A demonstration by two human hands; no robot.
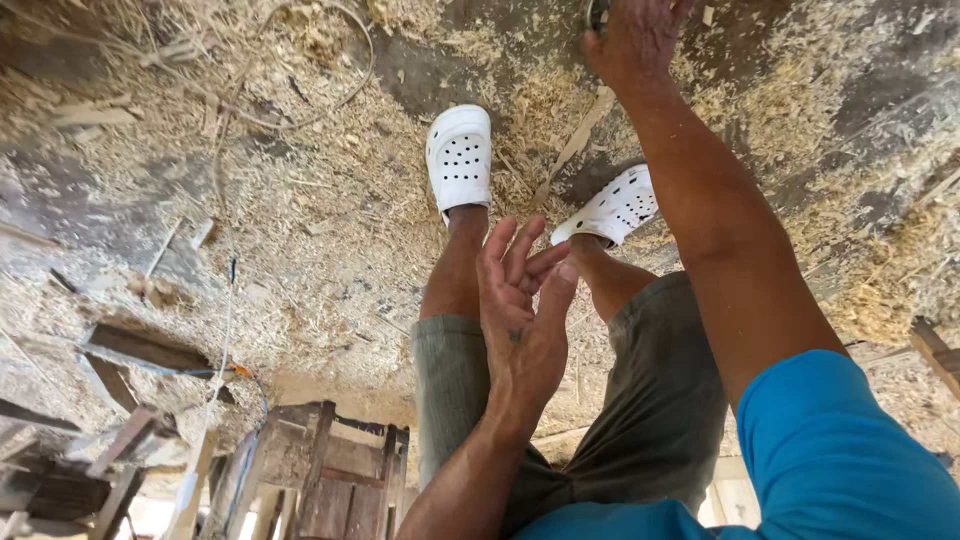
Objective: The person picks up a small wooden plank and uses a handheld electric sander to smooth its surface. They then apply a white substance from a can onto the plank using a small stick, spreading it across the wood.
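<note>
My left hand (pixel 520 300) hangs in front of my knees with its back to me, fingers spread and nothing in it. My right arm, in a blue sleeve, stretches down and forward to the floor. My right hand (pixel 638 38) is at the top edge of the view, next to a small dark round object (pixel 597 14) that is mostly cut off. Its fingers are hidden, so I cannot tell whether they grip anything. My feet wear white perforated clogs (pixel 460 155) and stand on sawdust (pixel 330 230).
Wood shavings and sawdust cover the dark floor. A thin wood strip (pixel 575 145) lies between my feet and right hand. A cord (pixel 228 300) runs down the left. Wooden furniture frames (pixel 330 470) and scrap boards (pixel 130 350) stand at the lower left.
</note>
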